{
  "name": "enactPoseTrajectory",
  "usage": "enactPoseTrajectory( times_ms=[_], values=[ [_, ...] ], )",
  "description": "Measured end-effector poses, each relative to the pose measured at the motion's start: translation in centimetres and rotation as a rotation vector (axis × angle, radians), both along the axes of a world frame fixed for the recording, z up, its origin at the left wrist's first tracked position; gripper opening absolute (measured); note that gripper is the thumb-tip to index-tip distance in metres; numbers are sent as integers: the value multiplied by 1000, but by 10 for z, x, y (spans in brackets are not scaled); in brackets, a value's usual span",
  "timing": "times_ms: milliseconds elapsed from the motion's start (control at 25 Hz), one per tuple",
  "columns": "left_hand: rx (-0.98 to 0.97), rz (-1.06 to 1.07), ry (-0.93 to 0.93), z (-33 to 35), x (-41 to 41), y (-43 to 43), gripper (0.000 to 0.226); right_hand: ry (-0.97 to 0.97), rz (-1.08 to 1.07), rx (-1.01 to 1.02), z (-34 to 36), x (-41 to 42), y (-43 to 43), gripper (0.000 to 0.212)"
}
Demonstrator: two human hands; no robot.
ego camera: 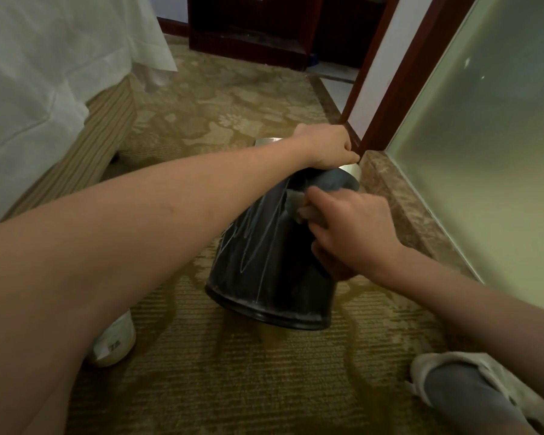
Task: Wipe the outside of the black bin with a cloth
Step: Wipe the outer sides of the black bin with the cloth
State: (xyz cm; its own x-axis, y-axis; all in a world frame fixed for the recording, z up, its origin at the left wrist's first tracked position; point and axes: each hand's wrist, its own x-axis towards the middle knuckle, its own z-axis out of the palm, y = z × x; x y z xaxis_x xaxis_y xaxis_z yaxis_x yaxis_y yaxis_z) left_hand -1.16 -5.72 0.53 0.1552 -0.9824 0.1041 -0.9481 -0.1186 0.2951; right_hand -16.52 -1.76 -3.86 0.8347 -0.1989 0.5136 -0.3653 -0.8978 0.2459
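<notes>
The left hand (330,149) clenched the tilted black bin (264,262) by its top; the right hand (355,224) grasped the cloth (300,211) against its side (a hard push could skid it across the carpet (233,372)).

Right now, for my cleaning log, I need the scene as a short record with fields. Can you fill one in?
item: black bin, tilted, near end on the carpet
surface: pale streaks down the bin's side
left hand: grips the bin's far end
right hand: holds a cloth against the bin's side
left of the bin: bed with a white sheet
right of the bin: frosted glass panel
</notes>
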Motion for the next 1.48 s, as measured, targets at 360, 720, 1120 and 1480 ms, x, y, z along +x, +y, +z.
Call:
enactPoseTrajectory(
  times_ms=[360,720,1120,1480],
  values=[
    [55,-54,22,4,-8,6,40,325,288,63,-39,-19,35,28],
    [338,-168,123,29,1,18,26,103,323,31,-48,-31,24,11],
    [40,-119,173,-10,42,61,42,188,413,82,-72,-42,37,13],
    [296,-117,452,21,47,51,34,385,465,-100,-34,-26,8,8]
  ],
)
